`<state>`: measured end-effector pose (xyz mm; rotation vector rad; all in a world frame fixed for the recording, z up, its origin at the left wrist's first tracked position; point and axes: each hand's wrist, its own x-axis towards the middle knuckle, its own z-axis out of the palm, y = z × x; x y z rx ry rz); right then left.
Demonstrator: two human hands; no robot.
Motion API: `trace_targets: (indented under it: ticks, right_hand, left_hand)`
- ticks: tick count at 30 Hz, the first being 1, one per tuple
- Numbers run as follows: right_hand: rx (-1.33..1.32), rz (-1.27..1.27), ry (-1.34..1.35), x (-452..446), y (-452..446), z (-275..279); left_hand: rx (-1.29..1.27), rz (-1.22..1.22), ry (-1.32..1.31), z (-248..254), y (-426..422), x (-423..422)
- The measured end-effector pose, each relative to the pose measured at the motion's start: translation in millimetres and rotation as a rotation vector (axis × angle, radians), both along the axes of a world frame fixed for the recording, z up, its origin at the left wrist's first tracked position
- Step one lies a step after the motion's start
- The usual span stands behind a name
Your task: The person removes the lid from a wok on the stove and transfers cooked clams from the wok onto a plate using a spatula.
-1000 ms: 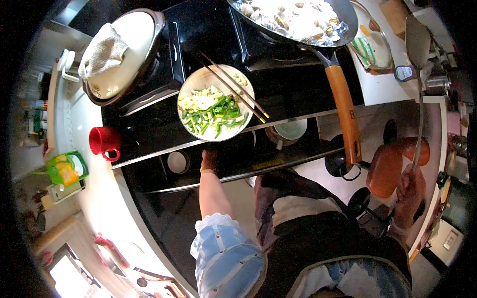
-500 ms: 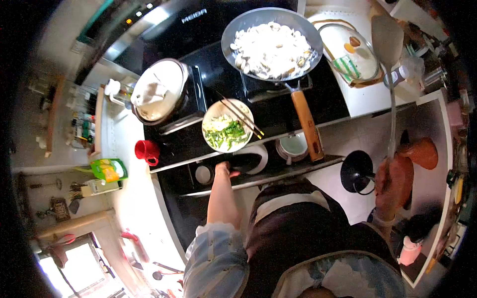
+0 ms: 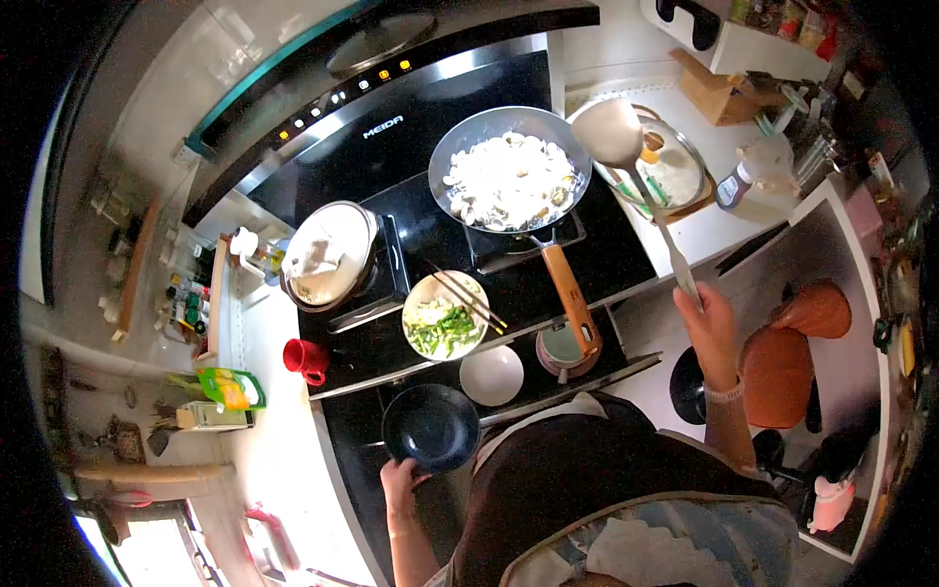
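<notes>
My left hand (image 3: pixel 401 477) grips the lower rim of a dark bowl (image 3: pixel 431 428), held over the open drawer's left part. In my right hand (image 3: pixel 706 328) is the handle of a metal spatula (image 3: pixel 607 133), its blade raised beside the pan's right edge. The wide pan (image 3: pixel 440 166) on the right burner holds shellfish (image 3: pixel 514 181), and its wooden handle (image 3: pixel 570 298) points toward me. Chopped green and pale vegetables (image 3: pixel 440 328) fill a bowl (image 3: pixel 468 347) at the hob's front, with chopsticks (image 3: pixel 469 295) across its rim. A white bowl (image 3: pixel 492 376) lies in the drawer.
A lidded pot (image 3: pixel 330 252) with a cloth on top stands on the left burner. The red mug (image 3: pixel 305 361) is at the front left. To the right are a glass lid (image 3: pixel 675 166) and a bottle (image 3: pixel 733 185). The drawer front (image 3: pixel 626 370) juts out near my body.
My left hand has come up from the drawer with the dark bowl, uncovering the white bowl. My right hand has raised the spatula and moved it left toward the pan. The view has shifted.
</notes>
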<state>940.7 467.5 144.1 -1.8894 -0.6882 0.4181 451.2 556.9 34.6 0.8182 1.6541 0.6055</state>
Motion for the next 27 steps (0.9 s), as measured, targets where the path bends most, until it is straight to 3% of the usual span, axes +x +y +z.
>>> trace_targets:
  ticks: [5, 9, 13, 15, 16, 18, 19, 21, 25, 26, 27]
  right_hand:
    - [-0.05, 0.012, -0.34, -2, 19, 14]
    - [-0.058, -0.022, -0.301, -10, 16, 14]
    - [0.008, -0.028, -0.095, -13, 11, 13]
    - [0.068, -0.033, -0.112, -8, 13, 16]
    - [0.066, -0.029, -0.116, -2, 15, 17]
    - [0.009, -0.032, -0.319, 14, 25, 18]
    - [0.013, -0.018, -0.321, 22, 32, 21]
    - [-0.182, -0.061, -0.409, 44, 45, 31]
    - [-0.21, 0.027, -0.523, 96, 82, 41]
    - [-0.245, 0.072, -0.575, 111, 92, 43]
    - [-0.249, 0.107, -0.569, 128, 102, 40]
  left_hand:
    - [0.12, 0.078, -0.119, 25, -25, -8]
    - [0.125, 0.002, -0.154, 37, -16, 13]
    - [0.306, -0.433, -0.04, 18, 5, 50]
    - [0.117, -0.485, -0.095, 11, 17, 88]
    - [0.048, -0.471, -0.253, 27, 18, 116]
    - [0.106, -0.656, -0.085, 8, 28, 158]
    - [0.033, -0.541, -0.331, 1, 25, 185]
    - [0.113, -0.745, -0.086, -9, 34, 234]
    - [0.004, -0.478, -0.432, -33, 31, 326]
    - [0.166, -0.474, -0.507, -40, 29, 340]
    - [0.157, -0.442, -0.498, -54, 30, 357]
